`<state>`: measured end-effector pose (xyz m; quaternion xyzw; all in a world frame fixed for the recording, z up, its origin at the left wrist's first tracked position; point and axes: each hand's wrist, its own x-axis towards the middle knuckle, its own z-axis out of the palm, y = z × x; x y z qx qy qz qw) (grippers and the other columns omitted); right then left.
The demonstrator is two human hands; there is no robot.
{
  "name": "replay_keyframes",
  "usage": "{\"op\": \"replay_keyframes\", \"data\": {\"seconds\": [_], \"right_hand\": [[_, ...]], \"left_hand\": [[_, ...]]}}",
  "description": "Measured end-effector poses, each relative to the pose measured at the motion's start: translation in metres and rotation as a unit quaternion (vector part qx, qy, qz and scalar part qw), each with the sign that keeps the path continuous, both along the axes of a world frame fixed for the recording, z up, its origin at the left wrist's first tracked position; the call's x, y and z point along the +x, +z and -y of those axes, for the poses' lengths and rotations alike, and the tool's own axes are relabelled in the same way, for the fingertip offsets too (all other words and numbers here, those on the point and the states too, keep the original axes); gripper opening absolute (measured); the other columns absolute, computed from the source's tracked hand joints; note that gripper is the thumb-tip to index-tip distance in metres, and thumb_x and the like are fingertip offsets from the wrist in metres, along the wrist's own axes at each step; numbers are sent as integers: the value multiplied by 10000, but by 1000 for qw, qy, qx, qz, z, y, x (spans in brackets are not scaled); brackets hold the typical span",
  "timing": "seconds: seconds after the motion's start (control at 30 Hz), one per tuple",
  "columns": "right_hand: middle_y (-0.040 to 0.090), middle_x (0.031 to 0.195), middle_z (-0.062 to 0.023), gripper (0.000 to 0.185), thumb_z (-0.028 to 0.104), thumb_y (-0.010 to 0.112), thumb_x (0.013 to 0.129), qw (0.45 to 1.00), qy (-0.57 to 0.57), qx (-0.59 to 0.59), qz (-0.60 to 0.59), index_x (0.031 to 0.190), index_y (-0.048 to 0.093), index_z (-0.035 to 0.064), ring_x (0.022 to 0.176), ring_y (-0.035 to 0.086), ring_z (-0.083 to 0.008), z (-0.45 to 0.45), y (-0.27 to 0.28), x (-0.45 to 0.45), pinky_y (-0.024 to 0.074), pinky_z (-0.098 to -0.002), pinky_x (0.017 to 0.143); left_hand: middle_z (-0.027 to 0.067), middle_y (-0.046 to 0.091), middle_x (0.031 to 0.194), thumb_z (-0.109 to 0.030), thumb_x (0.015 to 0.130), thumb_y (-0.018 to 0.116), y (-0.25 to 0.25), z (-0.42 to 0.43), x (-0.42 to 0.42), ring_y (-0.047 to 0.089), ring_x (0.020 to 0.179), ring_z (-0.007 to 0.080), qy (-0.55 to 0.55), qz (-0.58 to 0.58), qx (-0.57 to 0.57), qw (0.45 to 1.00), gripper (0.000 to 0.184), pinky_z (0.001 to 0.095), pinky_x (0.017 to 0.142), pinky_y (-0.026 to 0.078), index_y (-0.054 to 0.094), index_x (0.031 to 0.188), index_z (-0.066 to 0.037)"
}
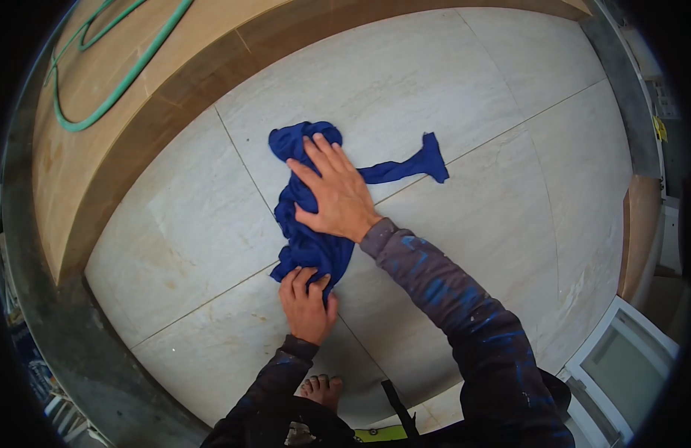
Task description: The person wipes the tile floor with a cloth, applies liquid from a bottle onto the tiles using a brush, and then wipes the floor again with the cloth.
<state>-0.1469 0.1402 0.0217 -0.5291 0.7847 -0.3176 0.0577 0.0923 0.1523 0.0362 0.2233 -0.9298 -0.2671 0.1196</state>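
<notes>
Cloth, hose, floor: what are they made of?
Cloth: soft fabric, matte, weave or knit unclear; it bunches in loose folds.
Hose: probably rubber or flexible plastic, smooth-looking; it bends without kinks.
Floor: likely ceramic or stone tile, low sheen; straight joints and faint veining show.

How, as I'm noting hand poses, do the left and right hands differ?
The right hand lies fairly flat with fingers spread, while the left hand has its fingers bent. The right hand is on the farther part of the blue cloth; the left hand is at its near end. Both are bare, backs showing, and touch the cloth.
</notes>
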Motion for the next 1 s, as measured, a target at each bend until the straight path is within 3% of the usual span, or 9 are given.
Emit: {"op": "replay_keyframes", "data": {"seconds": [0.1, 0.37, 0.5, 0.6, 0.67, 0.73, 0.83, 0.9, 1.0], "right_hand": [[419, 1632, -211, 768, 519, 804, 804, 996, 86, -7, 40, 1412, 648, 76, 1582, 267, -374, 73, 1, 100, 179, -503, 1310], [688, 1089, -112, 364, 288, 843, 834, 919, 142, -139, 340, 1096, 696, 82, 1020, 691, -313, 44, 7, 295, 567, -427, 865], [539, 1350, -185, 542, 202, 806, 877, 848, -43, -160, 504, 1325, 559, 22, 1233, 574, -329, -42, 54, 237, 480, -442, 1027], [427, 1546, -240, 689, 138, 777, 910, 859, -268, -173, 400, 1497, 455, -23, 1392, 486, -340, -102, 81, 177, 415, -453, 1149], [331, 1623, -299, 793, 221, 809, 895, 894, -352, -113, 251, 1549, 424, -8, 1511, 346, -425, -121, 79, 154, 312, -518, 1218], [278, 1656, -328, 852, 292, 823, 896, 906, -371, -61, 195, 1582, 404, 9, 1558, 263, -475, -137, 64, 149, 254, -565, 1244], [229, 1664, -367, 916, 512, 773, 912, 937, -304, 170, 22, 1626, 400, 77, 1541, 179, -581, -115, 22, 142, 170, -706, 1213], [270, 1653, -358, 870, 514, 761, 919, 938, -316, 139, -23, 1605, 441, 85, 1548, 207, -549, -96, 7, 110, 198, -670, 1218], [355, 1622, -319, 794, 523, 741, 916, 951, -285, 88, -85, 1557, 509, 117, 1530, 273, -514, -56, -7, 30, 232, -640, 1213]], "left_hand": [[205, 535, 1303, -36, 763, 702, -5, 30, 92, 461, 1307, 462, 98, 34, -48, 993, 389, 598, 1125, 362, 604, 1140, -29], [199, 500, 1193, -30, 673, 632, -4, 5, 305, 495, 1159, 403, 253, 32, -9, 967, 373, 538, 1055, 381, 462, 1005, -56], [152, 528, 1228, -64, 653, 750, 31, -35, 279, 511, 1176, 374, 186, -45, 53, 980, 456, 505, 1014, 409, 528, 1046, -128], [142, 536, 1397, -146, 675, 850, 28, -39, 212, 500, 1274, 381, 75, -33, 65, 995, 524, 537, 1054, 412, 669, 1160, -227], [155, 497, 1517, -218, 743, 856, 21, -39, 163, 462, 1364, 414, 19, 32, 25, 999, 592, 605, 1116, 373, 686, 1308, -272], [163, 470, 1567, -264, 783, 853, 13, -38, 123, 438, 1407, 437, -10, 59, -7, 998, 636, 648, 1154, 342, 668, 1392, -292], [182, 452, 1592, -346, 849, 821, 1, -26, 79, 368, 1488, 467, -10, 110, 5, 994, 656, 724, 1186, 267, 624, 1473, -300], [242, 397, 1624, -337, 837, 843, -11, -12, 57, 286, 1530, 521, -28, 114, -21, 993, 684, 738, 1226, 176, 626, 1475, -221], [201, 448, 1560, -282, 864, 815, -3, 31, -21, 360, 1467, 453, -3, 106, -14, 994, 586, 658, 1200, 234, 637, 1415, -191]]}}
